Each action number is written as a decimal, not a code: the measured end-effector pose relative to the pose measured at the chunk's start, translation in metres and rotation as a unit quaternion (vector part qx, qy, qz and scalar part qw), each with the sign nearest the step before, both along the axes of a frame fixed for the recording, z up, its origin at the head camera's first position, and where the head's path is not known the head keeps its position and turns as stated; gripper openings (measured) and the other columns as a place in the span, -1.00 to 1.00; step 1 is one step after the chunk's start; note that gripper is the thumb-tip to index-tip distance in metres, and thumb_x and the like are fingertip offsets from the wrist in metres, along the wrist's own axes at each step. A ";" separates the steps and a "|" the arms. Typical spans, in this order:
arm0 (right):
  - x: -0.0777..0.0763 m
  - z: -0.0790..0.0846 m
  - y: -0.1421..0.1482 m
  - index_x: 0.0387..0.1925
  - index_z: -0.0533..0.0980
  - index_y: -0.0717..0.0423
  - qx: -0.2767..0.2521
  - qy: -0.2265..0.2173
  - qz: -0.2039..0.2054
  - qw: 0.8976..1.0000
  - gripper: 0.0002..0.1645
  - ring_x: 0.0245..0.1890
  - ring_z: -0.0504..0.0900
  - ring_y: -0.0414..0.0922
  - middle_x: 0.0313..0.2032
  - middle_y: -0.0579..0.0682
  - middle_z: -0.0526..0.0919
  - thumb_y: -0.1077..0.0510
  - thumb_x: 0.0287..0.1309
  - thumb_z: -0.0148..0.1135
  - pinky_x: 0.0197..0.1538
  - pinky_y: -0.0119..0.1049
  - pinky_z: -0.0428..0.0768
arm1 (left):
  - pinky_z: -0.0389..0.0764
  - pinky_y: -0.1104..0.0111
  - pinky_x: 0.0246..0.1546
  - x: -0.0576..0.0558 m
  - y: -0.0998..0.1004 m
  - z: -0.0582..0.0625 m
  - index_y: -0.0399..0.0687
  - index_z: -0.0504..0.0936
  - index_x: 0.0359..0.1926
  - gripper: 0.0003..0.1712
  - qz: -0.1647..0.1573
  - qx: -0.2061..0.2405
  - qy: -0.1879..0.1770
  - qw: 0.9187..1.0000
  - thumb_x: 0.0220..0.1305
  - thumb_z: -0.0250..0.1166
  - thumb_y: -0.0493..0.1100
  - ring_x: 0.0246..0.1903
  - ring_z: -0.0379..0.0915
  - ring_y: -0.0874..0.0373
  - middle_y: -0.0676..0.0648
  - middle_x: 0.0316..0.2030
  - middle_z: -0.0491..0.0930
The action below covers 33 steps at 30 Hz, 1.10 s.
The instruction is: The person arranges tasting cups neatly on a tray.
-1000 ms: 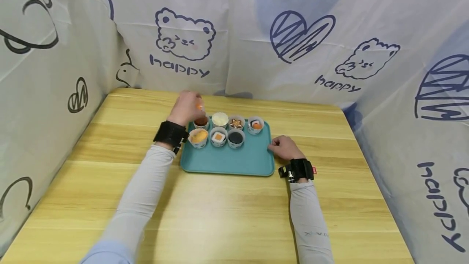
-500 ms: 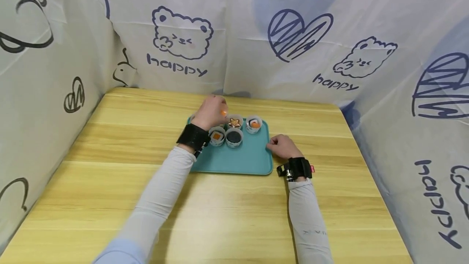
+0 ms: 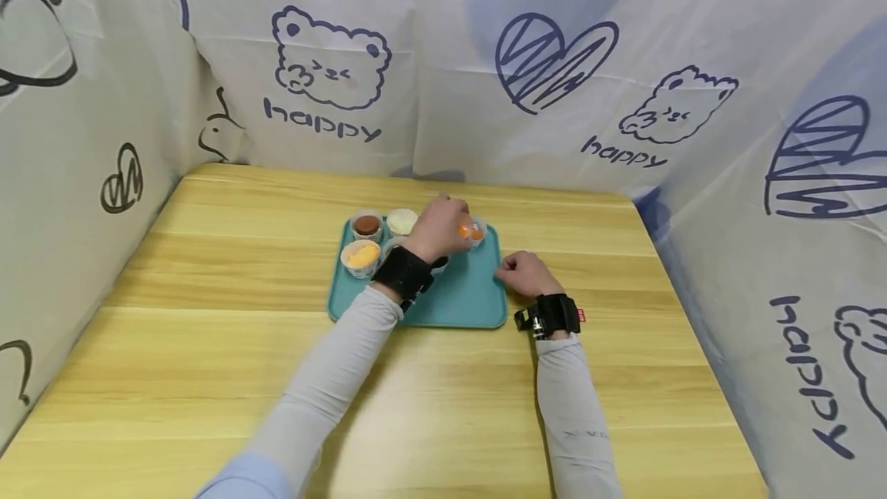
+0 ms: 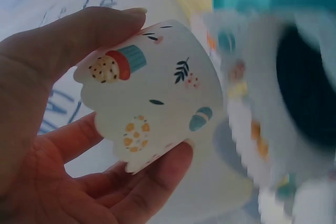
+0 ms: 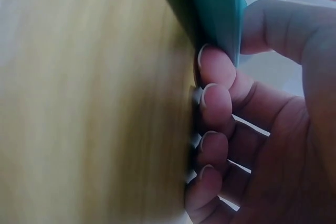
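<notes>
My left hand is above the back right part of a teal tray. In the left wrist view it grips a white paper cupcake cup printed with small cakes and leaves, thumb on one side and fingers on the other. Next to it stands a blurred cup with a dark filling. My right hand pinches the tray's right edge. The right wrist view shows the thumb and a curled index finger on either side of the tray wall. The left hand and wrist strap hide several cups.
Also on the tray are a brown-filled cup, a cream-topped cup and a yellow-topped cup. Under the tray is a wooden table. White printed cloth hangs behind it and on both sides.
The left hand has travelled rightward over the back row with the cupcake cup. The brown and yellow cups show again at left. The right hand has stayed at the tray's edge.
</notes>
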State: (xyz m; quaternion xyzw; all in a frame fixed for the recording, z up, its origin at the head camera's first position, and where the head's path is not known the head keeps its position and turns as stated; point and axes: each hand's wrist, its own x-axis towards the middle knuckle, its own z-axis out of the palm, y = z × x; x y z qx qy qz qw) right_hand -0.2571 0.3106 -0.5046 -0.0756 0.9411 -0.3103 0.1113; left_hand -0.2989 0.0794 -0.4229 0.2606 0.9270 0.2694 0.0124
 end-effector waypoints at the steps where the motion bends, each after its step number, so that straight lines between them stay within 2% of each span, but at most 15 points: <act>1: 0.000 0.001 0.000 -0.70 0.30 0.01 -0.001 -0.001 0.000 1.000 -0.52 -0.67 0.22 -0.16 -0.71 -0.12 0.22 0.07 0.36 0.14 -0.40 -0.29 0.25 | 0.59 0.12 -0.10 0.001 0.004 -0.002 -0.21 0.63 0.09 -0.48 -0.005 0.000 0.001 1.000 0.12 0.50 -0.12 -0.09 0.49 -0.11 -0.26 -0.04 0.57; 5: 0.000 0.000 -0.001 -0.70 0.31 0.01 -0.003 -0.007 -0.003 1.000 -0.52 -0.67 0.23 -0.17 -0.71 -0.13 0.23 0.06 0.36 0.15 -0.43 -0.31 0.24 | 0.57 0.15 -0.15 0.007 0.018 -0.010 -0.18 0.62 0.10 -0.52 -0.029 -0.006 -0.006 1.000 0.16 0.47 -0.15 -0.08 0.47 -0.09 -0.25 -0.03 0.55; 10: -0.001 0.000 -0.003 -0.70 0.31 0.01 -0.010 -0.003 0.000 1.000 -0.51 -0.68 0.22 -0.17 -0.71 -0.13 0.23 0.07 0.37 0.15 -0.44 -0.32 0.23 | 0.53 0.14 -0.06 0.013 0.028 -0.022 -0.18 0.61 0.11 -0.55 -0.046 -0.018 -0.010 0.999 0.18 0.43 -0.23 -0.03 0.45 -0.10 -0.25 -0.01 0.53; 15: -0.001 0.000 -0.001 -0.69 0.34 0.01 -0.013 -0.008 -0.004 1.000 -0.53 -0.69 0.25 -0.17 -0.71 -0.13 0.26 0.06 0.37 0.15 -0.46 -0.33 0.25 | 0.55 0.13 0.00 0.019 0.035 -0.032 -0.19 0.64 -0.05 -0.68 -0.045 -0.035 0.018 0.998 0.15 0.44 -0.29 0.01 0.45 -0.10 -0.26 -0.04 0.54; 19: -0.002 -0.001 0.001 -0.69 0.35 0.01 -0.006 -0.012 -0.011 1.000 -0.53 -0.69 0.26 -0.17 -0.71 -0.13 0.28 0.03 0.38 0.14 -0.47 -0.33 0.26 | 0.57 0.14 -0.10 0.022 0.039 -0.037 -0.17 0.63 -0.11 -0.78 -0.040 -0.042 0.025 0.998 0.20 0.38 -0.33 -0.03 0.43 -0.09 -0.26 -0.06 0.53; 24: -0.003 -0.002 0.002 -0.69 0.34 0.01 -0.001 -0.014 -0.011 1.000 -0.51 -0.70 0.25 -0.17 -0.72 -0.12 0.26 0.03 0.39 0.14 -0.46 -0.32 0.26 | 0.63 0.15 -0.18 0.026 0.042 -0.045 -0.16 0.64 -0.01 -0.75 -0.034 -0.041 0.018 0.998 0.29 0.30 -0.35 0.01 0.47 -0.12 -0.27 0.02 0.52; 33: -0.002 -0.001 0.001 -0.70 0.31 0.00 -0.003 -0.005 -0.009 1.000 -0.50 -0.70 0.23 -0.17 -0.72 -0.13 0.24 0.03 0.39 0.14 -0.45 -0.32 0.26 | 0.62 0.14 -0.12 0.028 0.044 -0.049 -0.14 0.65 0.10 -0.68 -0.025 -0.048 0.028 0.998 0.37 0.21 -0.39 0.08 0.45 -0.20 -0.31 0.11 0.48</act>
